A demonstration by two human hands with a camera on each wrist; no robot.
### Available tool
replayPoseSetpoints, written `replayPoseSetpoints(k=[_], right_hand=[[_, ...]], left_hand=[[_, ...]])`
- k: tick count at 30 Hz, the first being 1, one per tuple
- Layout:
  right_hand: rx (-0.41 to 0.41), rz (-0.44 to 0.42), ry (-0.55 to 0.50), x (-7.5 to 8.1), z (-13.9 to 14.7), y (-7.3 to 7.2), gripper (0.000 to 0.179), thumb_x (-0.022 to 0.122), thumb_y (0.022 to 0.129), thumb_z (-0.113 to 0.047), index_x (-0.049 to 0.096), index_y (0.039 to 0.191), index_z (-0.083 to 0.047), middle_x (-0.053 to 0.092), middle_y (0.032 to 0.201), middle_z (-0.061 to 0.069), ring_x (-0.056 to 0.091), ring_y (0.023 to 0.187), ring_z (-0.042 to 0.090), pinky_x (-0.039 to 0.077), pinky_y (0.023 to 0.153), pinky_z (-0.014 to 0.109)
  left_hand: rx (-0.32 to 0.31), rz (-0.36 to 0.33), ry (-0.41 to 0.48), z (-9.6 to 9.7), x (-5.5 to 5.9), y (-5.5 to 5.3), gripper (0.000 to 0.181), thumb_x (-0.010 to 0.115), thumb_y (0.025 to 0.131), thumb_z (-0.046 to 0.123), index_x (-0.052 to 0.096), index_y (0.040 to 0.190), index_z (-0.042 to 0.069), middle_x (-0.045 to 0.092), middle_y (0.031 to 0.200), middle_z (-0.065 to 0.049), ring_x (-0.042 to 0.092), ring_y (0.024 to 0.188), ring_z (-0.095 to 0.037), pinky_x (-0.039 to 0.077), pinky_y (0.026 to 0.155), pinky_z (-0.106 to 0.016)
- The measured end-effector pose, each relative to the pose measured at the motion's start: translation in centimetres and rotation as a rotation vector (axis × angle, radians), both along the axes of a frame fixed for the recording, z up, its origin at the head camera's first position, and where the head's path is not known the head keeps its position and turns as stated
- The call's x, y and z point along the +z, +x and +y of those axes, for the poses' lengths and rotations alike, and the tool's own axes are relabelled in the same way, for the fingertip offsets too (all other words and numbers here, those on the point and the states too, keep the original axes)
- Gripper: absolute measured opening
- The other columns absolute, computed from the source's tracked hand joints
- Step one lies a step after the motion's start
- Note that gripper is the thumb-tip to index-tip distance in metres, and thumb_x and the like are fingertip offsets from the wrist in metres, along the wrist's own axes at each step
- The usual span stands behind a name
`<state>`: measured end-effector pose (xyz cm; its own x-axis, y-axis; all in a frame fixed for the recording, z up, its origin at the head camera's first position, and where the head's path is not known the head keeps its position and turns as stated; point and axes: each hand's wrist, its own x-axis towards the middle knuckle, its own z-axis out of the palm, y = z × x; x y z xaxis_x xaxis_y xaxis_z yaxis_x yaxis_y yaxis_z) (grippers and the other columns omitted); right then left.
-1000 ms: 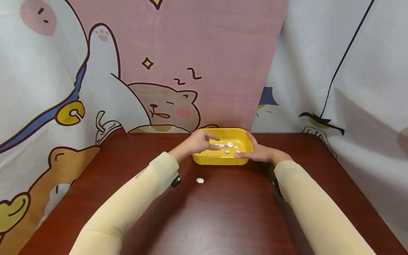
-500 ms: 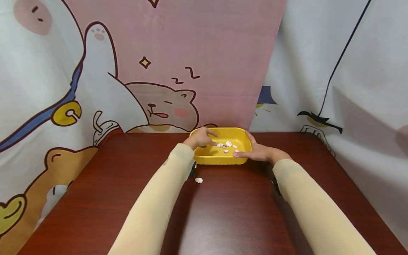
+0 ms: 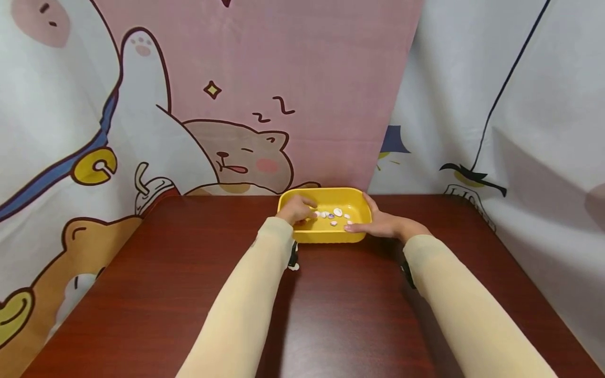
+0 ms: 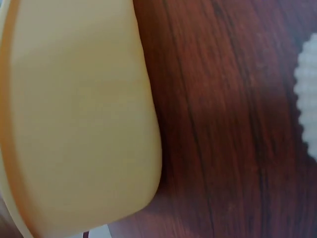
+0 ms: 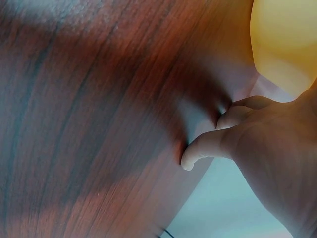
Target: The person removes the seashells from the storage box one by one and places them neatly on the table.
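A yellow plastic basin stands near the table's far edge, with several small white and purplish seashells on its floor. My left hand reaches over the near left rim into it, index finger and thumb apart, close to the leftmost shells; its lower fingers are partly hidden. At the right end, my right hand holds the basin, thumb over the near rim, fingers along the outside. In the right wrist view some of its fingers rest by the tabletop. One white shell lies outside, partly covered by the left wrist device.
The dark reddish wooden table extends toward me and to both sides. Behind it hangs a cartoon-printed cloth. In the left wrist view the basin's outer wall stands close, with a ribbed shell at the right edge.
My left forearm has swung right and forward, and the left hand now sits lower inside the basin's left part. The right hand keeps its hold. The camera view has shifted slightly.
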<state>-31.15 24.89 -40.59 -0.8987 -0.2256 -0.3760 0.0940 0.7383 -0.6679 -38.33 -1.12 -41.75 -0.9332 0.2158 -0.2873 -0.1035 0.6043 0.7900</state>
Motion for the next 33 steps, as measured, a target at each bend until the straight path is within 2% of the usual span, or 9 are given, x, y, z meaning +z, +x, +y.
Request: replayPoseSetpoints(k=[10,15,18,21,24,28,33], right_hand=[[-0.007,-0.014,0.018,-0.2,-0.08,-0.35,0.141,0.072,0.084,-0.077,-0.03,0.165,-0.023,0.01,0.171,0.028,0.024,0.154,0.046,0.018,0.13,0.068],[-0.007,0.003,0.02,-0.29,-0.14,-0.33,0.14,0.072,0.084,-0.077,-0.029,0.166,-0.023,0.01,0.171,0.029,0.025,0.155,0.046,0.017,0.13,0.068],[-0.005,0.008,0.021,-0.18,-0.18,-0.25,0.139,0.072,0.086,-0.075,-0.029,0.165,-0.023,0.01,0.171,0.029,0.026,0.154,0.046,0.018,0.13,0.068],[-0.003,-0.002,0.026,-0.08,-0.09,-0.23,0.139,0.072,0.086,-0.075,-0.03,0.165,-0.023,0.011,0.171,0.03,0.026,0.154,0.047,0.019,0.129,0.069],[-0.005,-0.007,0.025,0.0,-0.1,-0.21,0.139,0.071,0.086,-0.076,-0.03,0.165,-0.024,0.01,0.171,0.029,0.025,0.154,0.046,0.018,0.129,0.069],[-0.009,-0.005,0.026,-0.11,-0.09,-0.37,0.139,0.071,0.085,-0.077,-0.03,0.165,-0.024,0.007,0.172,0.029,0.023,0.155,0.047,0.017,0.129,0.069],[-0.02,-0.01,0.035,-0.38,0.05,-0.44,0.14,0.071,0.084,-0.079,-0.03,0.165,-0.026,0.009,0.173,0.028,0.023,0.156,0.047,0.018,0.129,0.069]], left_hand=[[-0.017,0.017,-0.09,0.07,0.1,0.28,0.034,0.073,0.097,0.002,0.076,0.13,0.007,0.076,0.121,-0.014,0.054,0.061,-0.014,0.048,0.06,-0.023],[-0.021,0.04,-0.107,0.1,-0.09,0.01,0.024,0.074,0.096,0.002,0.08,0.119,0.004,0.075,0.102,-0.01,0.055,0.06,-0.013,0.048,0.057,-0.022],[-0.025,0.057,-0.119,0.12,-0.31,-0.31,0.014,0.076,0.095,0.003,0.081,0.108,0.002,0.07,0.088,-0.007,0.055,0.058,-0.013,0.048,0.055,-0.022],[-0.026,0.079,-0.131,0.15,-0.31,-0.22,0.009,0.078,0.094,0.004,0.08,0.101,0.001,0.067,0.08,-0.006,0.056,0.057,-0.013,0.048,0.055,-0.023],[-0.019,0.087,-0.117,0.05,-0.17,0.08,0.009,0.079,0.093,0.005,0.08,0.1,0.0,0.068,0.083,-0.006,0.056,0.059,-0.012,0.049,0.057,-0.022],[-0.016,0.081,-0.09,-0.02,-0.05,0.21,0.014,0.079,0.093,0.003,0.081,0.107,0.001,0.072,0.096,-0.008,0.055,0.061,-0.012,0.049,0.058,-0.021],[-0.052,0.074,-0.119,0.17,-0.11,0.13,0.022,0.076,0.094,0.002,0.082,0.114,0.006,0.079,0.113,-0.011,0.053,0.057,-0.011,0.047,0.056,-0.02]])
